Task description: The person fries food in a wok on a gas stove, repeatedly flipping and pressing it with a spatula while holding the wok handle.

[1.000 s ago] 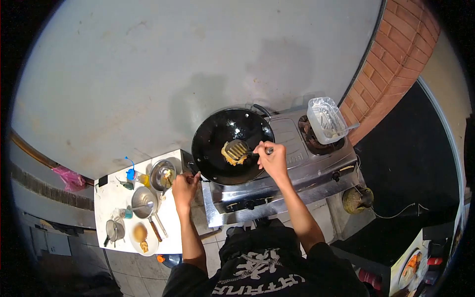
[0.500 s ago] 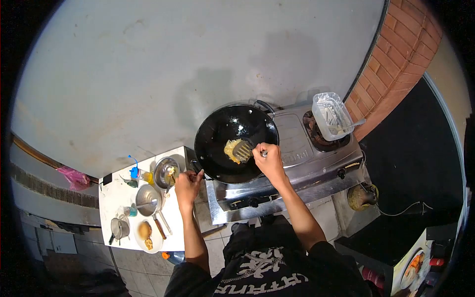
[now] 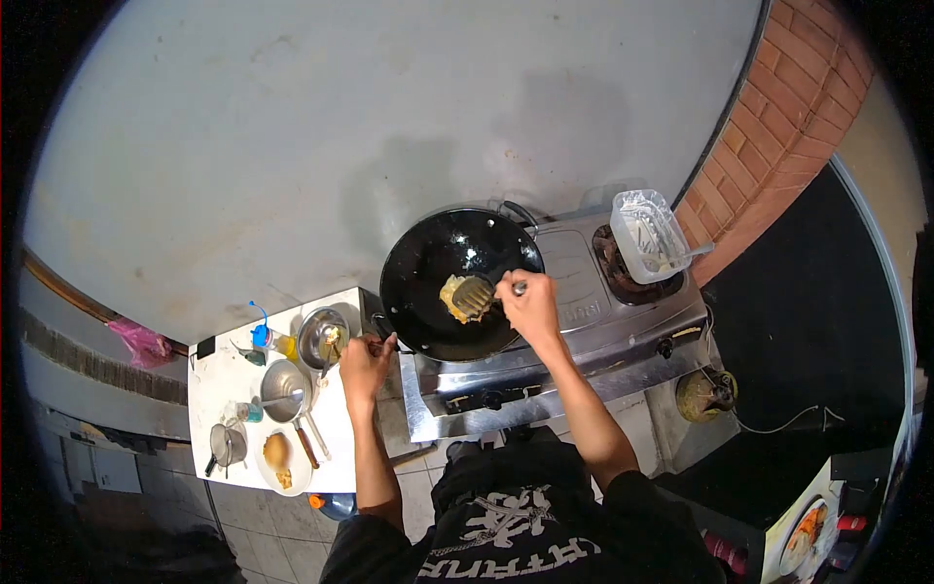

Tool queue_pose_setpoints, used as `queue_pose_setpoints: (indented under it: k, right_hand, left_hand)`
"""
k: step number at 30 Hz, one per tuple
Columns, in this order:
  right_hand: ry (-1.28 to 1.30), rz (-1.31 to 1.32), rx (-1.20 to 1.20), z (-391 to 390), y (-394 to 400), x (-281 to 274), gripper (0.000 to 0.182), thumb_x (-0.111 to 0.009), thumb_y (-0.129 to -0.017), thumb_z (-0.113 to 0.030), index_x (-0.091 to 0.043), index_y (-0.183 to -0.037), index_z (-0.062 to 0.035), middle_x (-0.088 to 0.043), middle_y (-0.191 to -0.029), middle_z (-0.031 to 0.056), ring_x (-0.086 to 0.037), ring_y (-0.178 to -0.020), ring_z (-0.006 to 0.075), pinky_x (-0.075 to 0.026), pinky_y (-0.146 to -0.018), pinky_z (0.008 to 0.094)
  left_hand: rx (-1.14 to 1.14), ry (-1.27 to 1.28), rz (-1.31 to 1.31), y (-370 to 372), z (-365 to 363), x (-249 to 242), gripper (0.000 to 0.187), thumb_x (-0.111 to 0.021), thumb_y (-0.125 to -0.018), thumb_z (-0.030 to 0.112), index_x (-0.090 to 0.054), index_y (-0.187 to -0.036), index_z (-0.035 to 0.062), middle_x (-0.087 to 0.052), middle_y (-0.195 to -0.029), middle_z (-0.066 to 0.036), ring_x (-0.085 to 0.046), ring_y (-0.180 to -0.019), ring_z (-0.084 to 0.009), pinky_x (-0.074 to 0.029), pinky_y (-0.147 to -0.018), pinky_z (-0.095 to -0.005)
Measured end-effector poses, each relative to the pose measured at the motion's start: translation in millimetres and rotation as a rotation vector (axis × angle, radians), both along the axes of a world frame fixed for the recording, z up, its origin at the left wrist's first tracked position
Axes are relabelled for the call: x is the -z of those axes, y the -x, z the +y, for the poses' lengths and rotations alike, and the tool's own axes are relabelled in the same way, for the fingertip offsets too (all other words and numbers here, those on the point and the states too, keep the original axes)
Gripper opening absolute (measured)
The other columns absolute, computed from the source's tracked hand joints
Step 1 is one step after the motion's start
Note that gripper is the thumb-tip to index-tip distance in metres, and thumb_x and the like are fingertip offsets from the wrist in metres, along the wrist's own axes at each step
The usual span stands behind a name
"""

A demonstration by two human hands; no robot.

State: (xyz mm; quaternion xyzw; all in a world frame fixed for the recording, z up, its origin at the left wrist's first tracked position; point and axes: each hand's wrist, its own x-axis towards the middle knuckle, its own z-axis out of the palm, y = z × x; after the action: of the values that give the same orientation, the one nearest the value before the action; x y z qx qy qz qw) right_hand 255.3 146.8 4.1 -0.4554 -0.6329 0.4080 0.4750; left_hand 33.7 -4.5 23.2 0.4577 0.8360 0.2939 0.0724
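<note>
A black wok (image 3: 418, 258) sits on the stove's left burner. In it lies a yellowish, browned fritter (image 3: 451, 296). My right hand (image 3: 530, 307) is closed round the handle of a slotted spatula (image 3: 475, 294), whose metal head rests on the fritter. At the wok's lower left rim, my left hand (image 3: 364, 368) has its fingers closed at the loop handle (image 3: 380, 322); the exact grip is partly hidden.
On the white table (image 3: 336, 467) stand a steel bowl (image 3: 313, 341), a saucepan (image 3: 282, 380), a strainer (image 3: 229, 446), a blue-capped bottle (image 3: 282, 344) and a plate (image 3: 304, 477) with food. A plastic tub (image 3: 647, 234) sits over the right burner of the stove (image 3: 574, 341).
The whole view has shifted slightly. The spatula head covers the fritter a little differently, and my right hand has turned slightly. My left hand stays at the wok handle.
</note>
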Motion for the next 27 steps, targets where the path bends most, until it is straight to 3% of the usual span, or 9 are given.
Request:
queue_pose_setpoints:
  k: [2, 3, 13, 16, 18, 19, 21, 27]
  right_hand:
    - [-0.175, -0.087, -0.029, -2, 6, 2, 0.021, -0.06, -0.081, -0.012, -0.061, -0.068, 0.0045, -0.056, -0.06, 0.0245, -0.061, -0.057, 0.0378, -0.043, -0.05, 0.0385]
    - [-0.135, -0.097, -0.043, -4, 7, 0, 0.019, -0.06, -0.081, -0.011, -0.062, -0.069, 0.0041, -0.056, -0.062, 0.0251, -0.06, -0.064, 0.0415, -0.045, -0.053, 0.0413]
    - [-0.084, -0.087, -0.011, -12, 8, 11, 0.018, -0.06, -0.08, -0.009, -0.061, -0.068, 0.0054, -0.057, -0.061, 0.0236, -0.062, -0.06, 0.0392, -0.045, -0.053, 0.041]
    - [-0.186, -0.036, 0.02, -13, 7, 13, 0.023, -0.06, -0.082, -0.01, -0.059, -0.065, 0.0054, -0.056, -0.055, 0.0207, -0.061, -0.05, 0.0344, -0.045, -0.05, 0.0392]
    - [0.073, 0.021, -0.021, -17, 4, 5, 0.029, -0.058, -0.086, -0.011, -0.056, -0.062, 0.0049, -0.054, -0.047, 0.0152, -0.058, -0.04, 0.0246, -0.044, -0.042, 0.0349]
    - [0.07, 0.021, -0.024, -17, 3, 4, 0.029, -0.058, -0.086, -0.011, -0.056, -0.062, 0.0049, -0.054, -0.047, 0.0152, -0.058, -0.04, 0.0246, -0.044, -0.042, 0.0349]
    - [0.058, 0.075, -0.012, -16, 1, 2, 0.034, -0.056, -0.089, -0.013, -0.055, -0.059, 0.004, -0.052, -0.043, 0.0092, -0.054, -0.035, 0.0149, -0.041, -0.035, 0.0304]
    - [0.098, 0.131, -0.037, -11, -6, -17, 0.034, -0.057, -0.089, -0.013, -0.056, -0.059, 0.004, -0.053, -0.044, 0.0077, -0.053, -0.036, 0.0121, -0.039, -0.034, 0.029]
  left_hand:
    - [-0.002, 0.007, 0.0, -2, 1, -4, 0.034, -0.075, -0.077, 0.029, -0.067, -0.075, -0.0038, -0.063, -0.062, -0.016, -0.064, -0.059, -0.0289, -0.047, -0.058, -0.0361]
    - [-0.012, 0.015, -0.002, -3, 1, -5, 0.034, -0.076, -0.077, 0.028, -0.067, -0.075, -0.0054, -0.063, -0.061, -0.017, -0.064, -0.058, -0.0277, -0.047, -0.058, -0.0353]
    - [-0.025, 0.02, -0.037, -6, 1, -12, 0.038, -0.076, -0.076, 0.031, -0.067, -0.077, -0.0065, -0.064, -0.064, -0.018, -0.065, -0.062, -0.0298, -0.048, -0.061, -0.0362]
    - [-0.037, 0.014, -0.051, -7, 1, -12, 0.039, -0.077, -0.076, 0.032, -0.067, -0.077, -0.0065, -0.064, -0.065, -0.019, -0.065, -0.062, -0.0305, -0.049, -0.061, -0.0369]
    - [-0.041, 0.018, -0.039, -7, 1, -11, 0.039, -0.077, -0.075, 0.032, -0.067, -0.078, -0.006, -0.064, -0.066, -0.019, -0.065, -0.063, -0.0307, -0.049, -0.062, -0.037]
    - [-0.044, 0.015, -0.038, -6, 0, -10, 0.039, -0.077, -0.075, 0.032, -0.067, -0.078, -0.006, -0.064, -0.066, -0.019, -0.065, -0.063, -0.0307, -0.049, -0.062, -0.037]
    - [-0.033, 0.004, -0.025, -5, 0, -7, 0.038, -0.077, -0.075, 0.031, -0.067, -0.078, -0.0052, -0.065, -0.066, -0.018, -0.066, -0.065, -0.0308, -0.05, -0.063, -0.0366]
    - [-0.027, -0.018, 0.012, -3, -1, -5, 0.036, -0.075, -0.077, 0.032, -0.068, -0.076, -0.0026, -0.064, -0.064, -0.015, -0.064, -0.063, -0.0312, -0.047, -0.058, -0.0369]
